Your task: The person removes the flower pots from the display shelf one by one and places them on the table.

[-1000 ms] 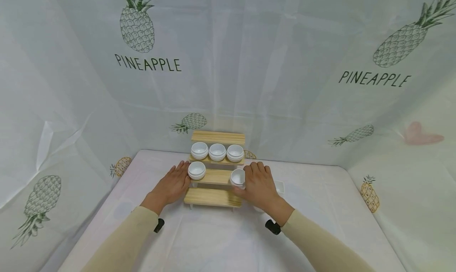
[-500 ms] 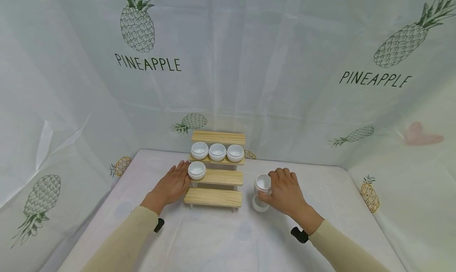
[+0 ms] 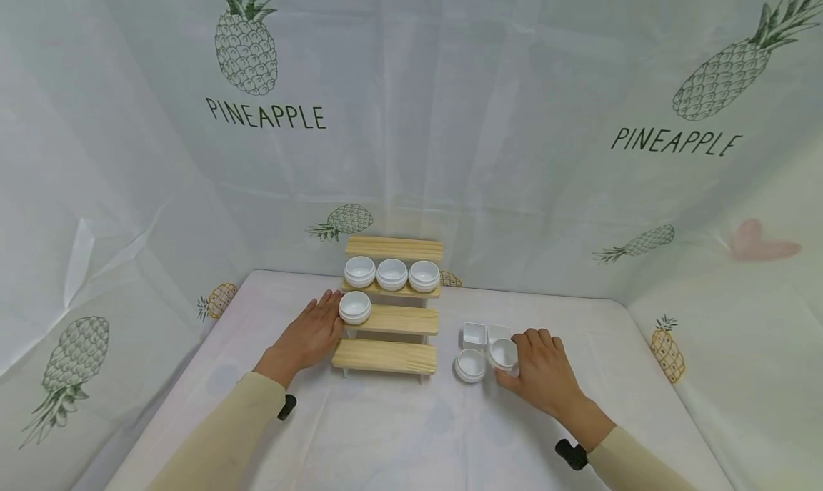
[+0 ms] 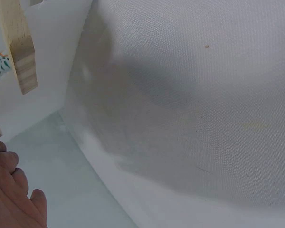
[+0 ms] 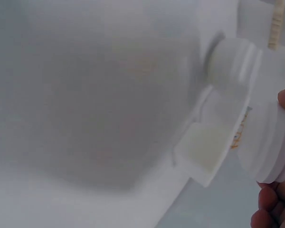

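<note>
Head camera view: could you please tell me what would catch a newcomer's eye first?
A stepped pale wooden shelf stands mid-table, with three round white bowls along its upper step. The right hand grips another round white bowl right of it, while the left hand rests against the shelf's left end.

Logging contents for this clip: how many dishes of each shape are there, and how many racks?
Round white bowls: 6, including one on the white-covered table and one held by the right hand
Square white dishes: 2
Stepped wooden racks: 1
Total: 9

Pale pineapple-print curtain (image 3: 450, 119) behind a white-clothed table (image 3: 398, 434)
</note>
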Motion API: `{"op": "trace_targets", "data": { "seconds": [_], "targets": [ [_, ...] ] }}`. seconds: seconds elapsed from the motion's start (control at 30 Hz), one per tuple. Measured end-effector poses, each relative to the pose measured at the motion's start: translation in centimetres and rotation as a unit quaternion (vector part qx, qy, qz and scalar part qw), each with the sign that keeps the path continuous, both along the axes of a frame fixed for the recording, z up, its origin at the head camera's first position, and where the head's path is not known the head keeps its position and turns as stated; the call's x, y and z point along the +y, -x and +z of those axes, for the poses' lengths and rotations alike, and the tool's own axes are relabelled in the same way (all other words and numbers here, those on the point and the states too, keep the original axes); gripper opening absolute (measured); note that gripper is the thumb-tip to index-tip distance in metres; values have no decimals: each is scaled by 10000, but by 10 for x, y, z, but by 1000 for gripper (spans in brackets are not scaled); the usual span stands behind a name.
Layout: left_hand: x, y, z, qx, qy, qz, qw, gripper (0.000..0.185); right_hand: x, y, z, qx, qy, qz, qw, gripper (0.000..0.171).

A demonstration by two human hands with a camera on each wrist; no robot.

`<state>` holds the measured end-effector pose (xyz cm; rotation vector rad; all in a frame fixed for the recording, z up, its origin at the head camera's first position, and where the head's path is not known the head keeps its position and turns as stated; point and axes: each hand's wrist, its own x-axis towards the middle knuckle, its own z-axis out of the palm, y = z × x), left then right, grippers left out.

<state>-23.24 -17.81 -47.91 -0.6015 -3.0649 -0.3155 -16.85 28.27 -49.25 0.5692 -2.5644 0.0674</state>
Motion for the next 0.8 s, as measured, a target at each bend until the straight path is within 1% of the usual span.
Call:
{"op": "trace_targets", "data": {
  "seconds": [0.27,0.5,0.67,0.8],
  "targets": [
    [1,0,0,47,19,-7,10000,61,7,-5,-21,-231,-16,-33,9997,62],
    [1,0,-1,46,3,-3,10000,61,6,-7,-30,-385,31,-7,9993,58],
    [1,0,-1,55,-2,-11,10000,61,6,-5,-37,-533,-84,-44,9985,61],
    [1,-1,0,36,-7,-9,10000,61,7,-5,-39,-570,-130,-45,9983,62]
  ]
}}
